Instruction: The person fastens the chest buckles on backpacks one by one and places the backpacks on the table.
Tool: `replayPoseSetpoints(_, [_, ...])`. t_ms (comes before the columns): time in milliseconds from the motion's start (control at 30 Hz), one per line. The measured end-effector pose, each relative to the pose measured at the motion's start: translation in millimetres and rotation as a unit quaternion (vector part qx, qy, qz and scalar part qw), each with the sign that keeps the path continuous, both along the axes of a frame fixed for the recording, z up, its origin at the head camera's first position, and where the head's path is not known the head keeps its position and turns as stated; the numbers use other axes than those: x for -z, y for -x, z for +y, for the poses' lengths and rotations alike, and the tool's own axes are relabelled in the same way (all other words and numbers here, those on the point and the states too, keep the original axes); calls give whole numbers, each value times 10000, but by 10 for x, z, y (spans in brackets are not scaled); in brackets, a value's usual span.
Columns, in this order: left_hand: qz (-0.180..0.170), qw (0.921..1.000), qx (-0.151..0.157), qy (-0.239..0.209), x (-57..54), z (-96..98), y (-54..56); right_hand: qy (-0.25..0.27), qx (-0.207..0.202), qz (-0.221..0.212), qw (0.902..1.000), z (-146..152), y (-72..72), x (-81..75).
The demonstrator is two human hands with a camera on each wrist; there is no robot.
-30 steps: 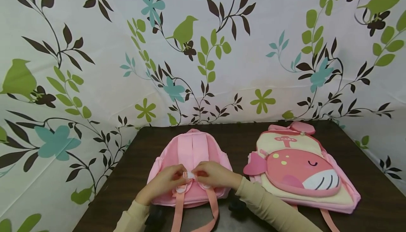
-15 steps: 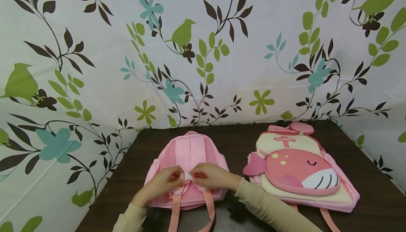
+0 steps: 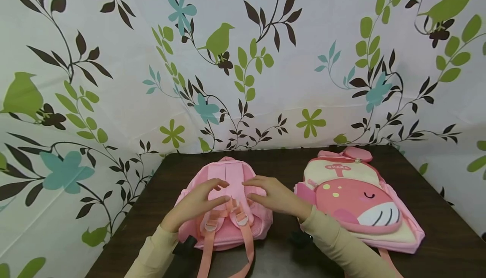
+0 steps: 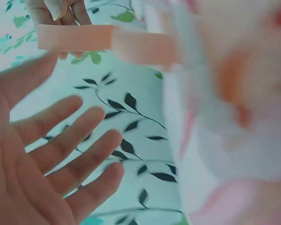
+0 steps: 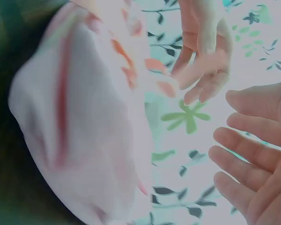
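In the head view a small pink backpack (image 3: 228, 238) lies with its shoulder straps facing up. Over its middle my left hand (image 3: 197, 198) spreads its fingers, thumb apart, with nothing gripped. Facing it from the right, my right hand (image 3: 277, 195) has loosely bent fingers and also holds nothing. Between and below the hands, peach webbing straps (image 3: 240, 214) with pale buckles lie on the bag. The left wrist view shows a peach strap (image 4: 75, 38) standing out from the bag, overlapping the other hand's fingers. In the right wrist view the bag's side (image 5: 93, 112) is blurred.
A second backpack, cream and pink with a whale front (image 3: 357, 204), lies to the right on the dark wooden table (image 3: 288, 164). Its strap (image 3: 391, 261) hangs toward the front. A patterned cloth (image 3: 265, 79) hangs behind the table.
Both hands have let go of the white buckle at the bag's middle. Their fingers have opened and lifted, and the right hand has moved to the right.
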State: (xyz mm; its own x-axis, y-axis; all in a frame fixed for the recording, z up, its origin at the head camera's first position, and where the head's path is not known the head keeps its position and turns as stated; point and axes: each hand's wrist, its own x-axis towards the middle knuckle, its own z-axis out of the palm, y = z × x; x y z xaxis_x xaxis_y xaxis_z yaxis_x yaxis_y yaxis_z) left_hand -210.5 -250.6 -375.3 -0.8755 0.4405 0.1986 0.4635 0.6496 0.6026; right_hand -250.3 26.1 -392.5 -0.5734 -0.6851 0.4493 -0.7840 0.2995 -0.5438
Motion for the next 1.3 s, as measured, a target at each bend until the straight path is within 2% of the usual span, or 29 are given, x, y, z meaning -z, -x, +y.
replayPoseSetpoints(167, [653, 9977, -163, 84, -216, 239, 154, 287, 365, 281, 9985, 270, 26, -117])
replayPoseSetpoints(233, [730, 9971, -204, 14, -297, 340, 231, 395, 543, 328, 9972, 383, 20, -166])
replayPoseSetpoints(400, [670, 9968, -242, -360, -421, 627, 497, 600, 950, 560, 9921, 683, -11, -257])
replayPoseSetpoints(567, [577, 9957, -75, -716, -483, 967, 754, 460, 1596, 274, 9857, 1034, -85, -264])
replayPoseSetpoints(633, [545, 9955, -9, -770, -487, 1100, 832, 390, 1859, 318, 9813, 1189, -123, -252])
replayPoseSetpoints(800, [406, 9960, 27, -795, -418, 1386, 1003, 419, 2383, 938, 9657, 1539, -215, -182])
replayPoseSetpoints(867, [335, 9964, 19, -774, -376, 1484, 1064, 437, 2523, 984, 9616, 1652, -251, -152])
replayPoseSetpoints(1100, [216, 9988, 95, -419, -181, 1783, 1231, 16, 3009, 607, 9517, 1888, -389, -73])
replayPoseSetpoints(1200, [365, 9993, 90, 32, -99, 1894, 1256, -128, 3044, 455, 9514, 1930, -440, -30])
replayPoseSetpoints(1300, [632, 9963, 44, 574, -9, 1991, 1273, -263, 3068, 277, 9510, 1958, -481, 31])
